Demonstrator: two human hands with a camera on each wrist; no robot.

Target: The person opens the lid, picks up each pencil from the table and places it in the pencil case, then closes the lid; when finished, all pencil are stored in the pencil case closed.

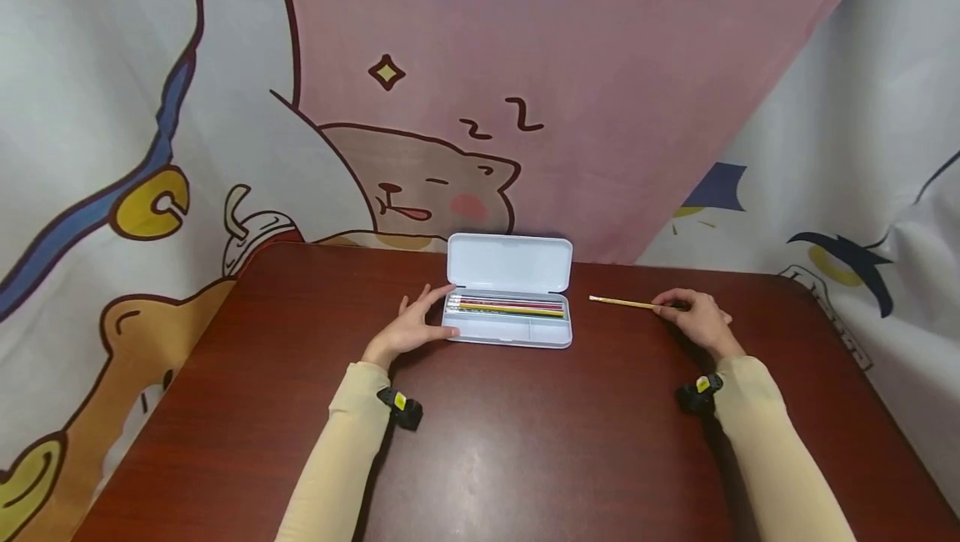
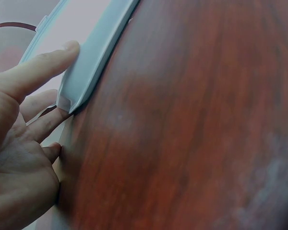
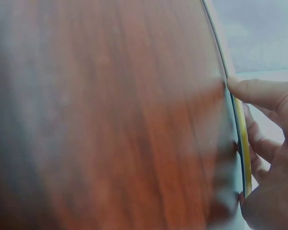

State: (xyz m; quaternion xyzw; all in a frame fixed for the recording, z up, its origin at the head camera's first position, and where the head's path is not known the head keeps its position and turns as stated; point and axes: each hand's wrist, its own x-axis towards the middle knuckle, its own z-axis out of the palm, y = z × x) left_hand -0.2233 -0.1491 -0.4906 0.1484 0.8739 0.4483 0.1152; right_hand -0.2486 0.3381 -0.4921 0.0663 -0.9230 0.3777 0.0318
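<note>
A white pencil case lies opened out on the table, its lid leaning back at the rear. In its long rear compartment lie several pencils, yellow, red and dark ones. My left hand holds the case's left end, thumb at the front edge and index finger at the back corner; the left wrist view shows the thumb over the rim. To the right of the case, my right hand pinches a yellow pencil by its right part, with its pale end pointing left toward the case.
The front compartments of the case are split by a small divider. Beneath everything is a dark reddish wooden table. A curtain with cartoon prints hangs right behind the table's back edge. Each wrist wears a small black camera.
</note>
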